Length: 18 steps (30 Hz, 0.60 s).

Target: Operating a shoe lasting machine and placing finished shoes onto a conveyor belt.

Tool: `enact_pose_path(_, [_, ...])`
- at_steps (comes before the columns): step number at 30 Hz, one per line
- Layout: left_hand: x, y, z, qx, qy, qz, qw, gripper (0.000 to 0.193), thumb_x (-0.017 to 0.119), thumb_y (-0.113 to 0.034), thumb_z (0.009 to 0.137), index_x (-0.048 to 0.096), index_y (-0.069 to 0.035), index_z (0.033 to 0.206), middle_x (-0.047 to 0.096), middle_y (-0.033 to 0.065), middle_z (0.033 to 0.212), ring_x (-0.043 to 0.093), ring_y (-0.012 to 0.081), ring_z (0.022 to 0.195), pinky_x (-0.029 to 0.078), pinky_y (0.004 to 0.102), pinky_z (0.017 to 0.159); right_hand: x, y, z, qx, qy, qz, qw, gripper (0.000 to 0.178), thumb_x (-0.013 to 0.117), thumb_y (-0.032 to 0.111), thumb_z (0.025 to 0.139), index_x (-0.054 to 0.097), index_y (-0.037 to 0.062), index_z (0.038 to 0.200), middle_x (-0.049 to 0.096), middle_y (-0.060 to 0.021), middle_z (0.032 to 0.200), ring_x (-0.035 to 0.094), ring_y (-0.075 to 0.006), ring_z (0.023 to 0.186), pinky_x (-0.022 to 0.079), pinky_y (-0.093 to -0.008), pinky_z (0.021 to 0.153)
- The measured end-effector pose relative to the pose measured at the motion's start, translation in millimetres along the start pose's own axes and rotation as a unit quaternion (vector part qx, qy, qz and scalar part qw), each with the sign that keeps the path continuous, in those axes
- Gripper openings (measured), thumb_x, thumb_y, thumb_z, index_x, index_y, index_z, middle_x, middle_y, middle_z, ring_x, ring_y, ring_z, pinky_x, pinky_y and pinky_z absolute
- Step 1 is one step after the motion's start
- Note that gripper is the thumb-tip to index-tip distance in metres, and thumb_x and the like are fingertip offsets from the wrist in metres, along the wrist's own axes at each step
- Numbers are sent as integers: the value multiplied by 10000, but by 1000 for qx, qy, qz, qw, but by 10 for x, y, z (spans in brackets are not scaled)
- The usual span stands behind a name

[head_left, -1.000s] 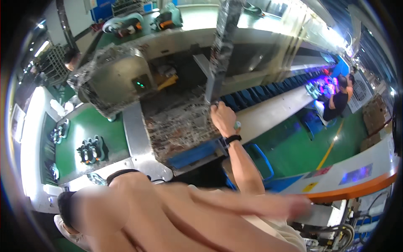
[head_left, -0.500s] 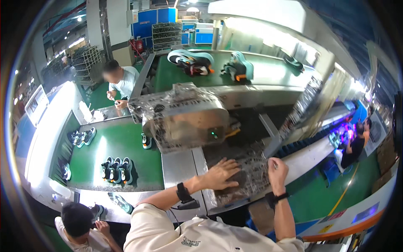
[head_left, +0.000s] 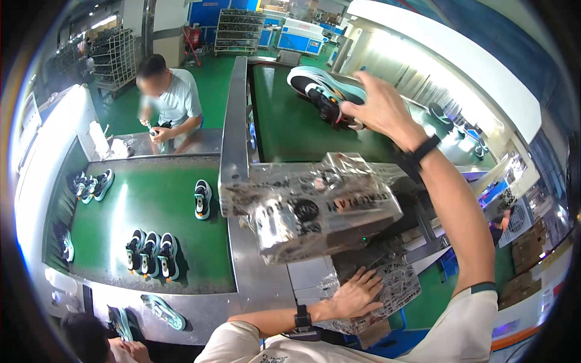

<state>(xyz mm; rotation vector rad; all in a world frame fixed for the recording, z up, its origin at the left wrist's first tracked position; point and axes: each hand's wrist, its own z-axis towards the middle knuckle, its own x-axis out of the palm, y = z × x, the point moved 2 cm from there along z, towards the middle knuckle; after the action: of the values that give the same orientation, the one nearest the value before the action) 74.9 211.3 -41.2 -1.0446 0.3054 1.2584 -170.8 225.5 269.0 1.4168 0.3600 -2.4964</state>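
Note:
My left hand [head_left: 357,293] lies flat with fingers spread on a surface covered in printed clear plastic film [head_left: 396,290]. My right hand [head_left: 390,112] reaches out to the far green belt, its thumb and fingers apart around the near-right end of a sneaker [head_left: 318,88]. This sneaker is black and white with a pale blue sole and orange accents, and lies tipped on its side. Whether the fingers press on it is hard to see, and my hand covers part of that end. Between my arms stands a box-shaped machine part wrapped in printed plastic [head_left: 315,212].
On the left green belt [head_left: 193,248] stand several sneakers [head_left: 150,254], with a single one [head_left: 203,199] near its right side. A pale blue sole [head_left: 163,311] lies on the metal ledge. Co-workers sit at far left [head_left: 172,100] and near left [head_left: 91,339]. More shoes [head_left: 440,115] are farther right.
My right hand has lifted from beside the plastic-covered surface and reached forward to the sneaker on the far belt. My left hand stays on the film. The whole view has shifted.

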Motion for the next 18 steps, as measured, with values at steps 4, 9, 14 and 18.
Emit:
enact_pose_path(4, [-26,31,-5,5,26,-31,999,640,449,-475,973,537,77,1284,495,220,1383,375,393,1352,223,529,1161,653,0,676,-12,2,-61,998,916,779,422,706,378,-119,1326,587,-308,1169,580,-436,1099,487,-454,957])
enact_pose_path(9, [-42,84,51,26,41,-85,995,611,508,-452,948,552,73,1257,510,219,1359,386,397,1336,256,544,1141,1013,-85,705,76,41,-122,989,885,837,361,632,419,-17,1314,577,-235,1194,574,-372,1126,480,-464,947])
enact_pose_path(14, [-130,131,39,2,-26,-121,992,564,582,-413,919,565,60,1227,555,206,1305,451,369,1290,295,539,1115,759,-48,426,-27,-101,-46,993,745,762,239,629,443,-17,1252,604,-249,1042,601,-423,967,497,-484,868])
enact_pose_path(18, [-305,144,61,-45,-49,-246,967,597,612,-380,914,510,71,1292,518,244,1348,449,415,1288,289,526,1115,-366,75,-236,42,-158,118,979,773,779,232,631,416,-1,1273,606,-281,1076,625,-407,989,517,-454,866])
